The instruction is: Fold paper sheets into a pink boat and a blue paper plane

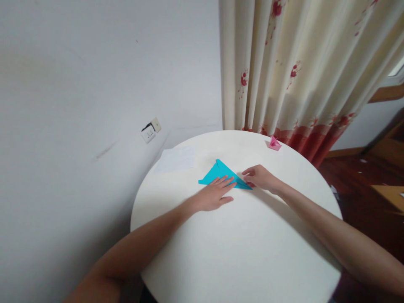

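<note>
A folded sheet of bright blue paper lies on the white round table. It has a long pointed tip at the right and short folded corners at the left and top. My left hand rests flat across its lower middle, fingers spread and thumb apart, covering part of the paper. Over by the pointed tip is my right hand, its fingers loosely bent and apart. Those fingertips are close to the paper's right edge; whether they touch it is hard to make out.
White paper sheets lie at the table's back left. A small pink folded paper piece sits near the back right edge. Behind stand a white wall with a socket and a flowered curtain.
</note>
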`<state>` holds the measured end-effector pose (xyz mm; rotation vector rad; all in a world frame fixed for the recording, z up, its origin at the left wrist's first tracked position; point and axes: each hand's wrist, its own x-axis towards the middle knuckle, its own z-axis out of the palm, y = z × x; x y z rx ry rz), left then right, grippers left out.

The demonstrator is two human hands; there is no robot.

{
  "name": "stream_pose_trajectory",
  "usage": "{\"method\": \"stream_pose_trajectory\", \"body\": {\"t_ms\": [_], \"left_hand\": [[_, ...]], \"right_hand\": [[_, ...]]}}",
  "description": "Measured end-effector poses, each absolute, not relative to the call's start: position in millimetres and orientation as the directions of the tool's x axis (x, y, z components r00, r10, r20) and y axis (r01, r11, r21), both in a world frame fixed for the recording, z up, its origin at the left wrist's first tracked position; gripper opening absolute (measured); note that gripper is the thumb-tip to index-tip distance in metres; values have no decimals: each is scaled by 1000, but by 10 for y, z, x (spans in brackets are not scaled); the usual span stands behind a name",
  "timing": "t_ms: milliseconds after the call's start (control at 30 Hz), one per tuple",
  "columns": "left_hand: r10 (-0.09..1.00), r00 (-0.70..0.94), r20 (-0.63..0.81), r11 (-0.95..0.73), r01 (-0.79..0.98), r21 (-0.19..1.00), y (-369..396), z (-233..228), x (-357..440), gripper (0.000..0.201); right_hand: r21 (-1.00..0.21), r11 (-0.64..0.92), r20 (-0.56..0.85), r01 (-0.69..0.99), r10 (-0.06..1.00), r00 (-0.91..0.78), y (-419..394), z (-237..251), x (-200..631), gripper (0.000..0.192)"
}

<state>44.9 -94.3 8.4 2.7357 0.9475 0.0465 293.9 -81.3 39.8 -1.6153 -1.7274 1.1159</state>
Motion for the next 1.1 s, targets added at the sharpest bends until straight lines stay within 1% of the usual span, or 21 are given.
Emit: {"method": "stream_pose_trajectory", "body": {"t_ms": [33, 100, 200, 367, 433, 567, 700, 800, 933, 1100], "left_hand": [[601, 797, -63, -764, 596, 249, -946, 94, 452, 63], [579, 810, -91, -770, 580, 267, -949, 123, 453, 64], [554, 823, -122, -775, 564, 286, -956, 175, 446, 66], [537, 832, -140, -782, 553, 287, -963, 233, 437, 67], [525, 837, -153, -787, 546, 288, -962, 247, 432, 68], [493, 847, -196, -798, 531, 286, -969, 280, 425, 72], [490, 845, -215, -799, 534, 276, -975, 295, 417, 73], [482, 850, -212, -803, 526, 279, -961, 277, 395, 73], [460, 869, -183, -819, 494, 291, -931, 245, 355, 74], [468, 870, -157, -826, 493, 271, -926, 224, 337, 74]], "right_hand": [[-878, -121, -215, 463, 964, -157, -821, 414, 2953, 20], [-918, -225, -295, 325, 938, -181, -829, 427, 2977, 14], [-924, -316, -364, 216, 901, -236, -820, 409, 2997, 7], [-910, -377, -413, 172, 866, -282, -809, 450, 3030, 12], [-899, -422, -436, 113, 845, -310, -811, 524, 3078, 16], [-885, -464, -414, -39, 822, -390, -808, 664, 3192, 30], [-830, -551, -452, -91, 758, -470, -801, 691, 3224, 34], [-811, -575, -450, -111, 733, -511, -793, 670, 3219, 34], [-788, -598, -462, -145, 731, -503, -769, 631, 3214, 32], [-761, -629, -511, -159, 731, -452, -767, 566, 3149, 26]]}}
